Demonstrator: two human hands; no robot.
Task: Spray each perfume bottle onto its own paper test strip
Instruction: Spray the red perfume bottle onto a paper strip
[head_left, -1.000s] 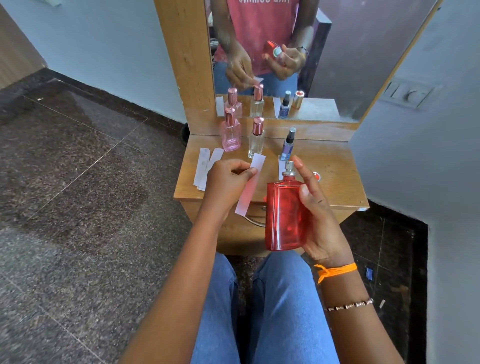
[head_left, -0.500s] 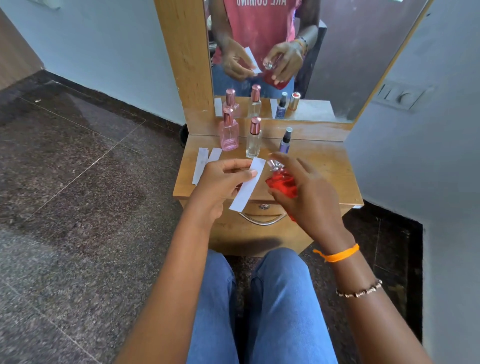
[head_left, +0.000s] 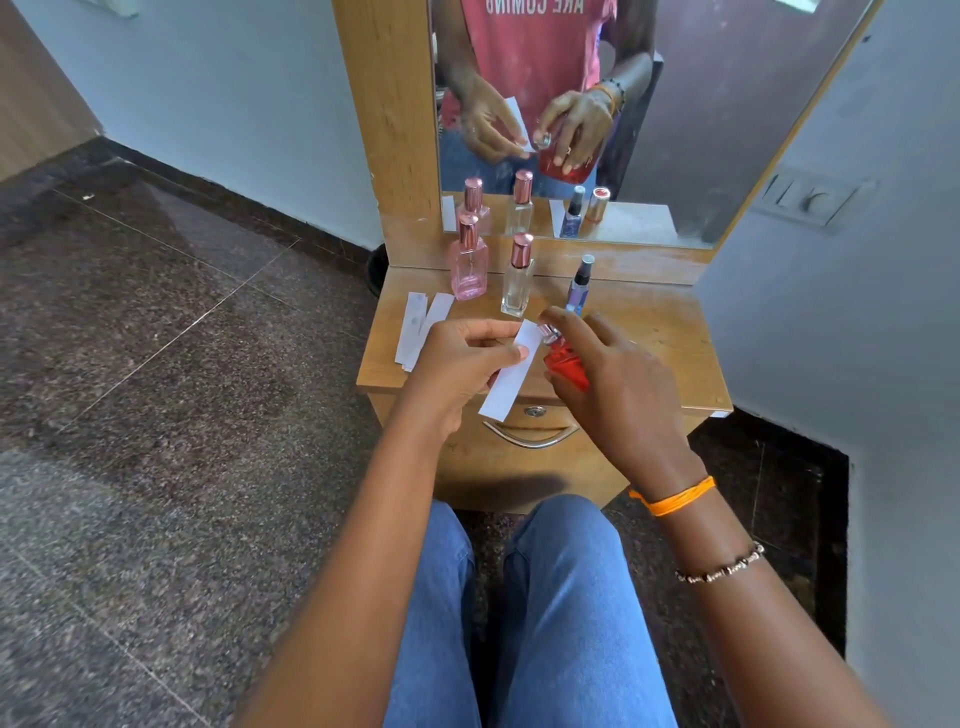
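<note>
Fingers of the right hand (head_left: 618, 384) curled round the red bottle (head_left: 566, 364), index on the nozzle; left hand (head_left: 462, 364) pinches the test strip (head_left: 511, 376) just beside it, above the desk (head_left: 654, 343) edge. Since a second ago the bottle has tipped from upright to angled at the strip, nozzle nearly touching paper. Likely spray under way or imminent. Two strips (head_left: 421, 327) lie on the desk, well apart from the three standing bottles' bases.

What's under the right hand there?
The right hand grips a red bottle, its silver nozzle aimed at the paper strip held by the left hand. Most of the bottle's body is covered by the hand.
</note>
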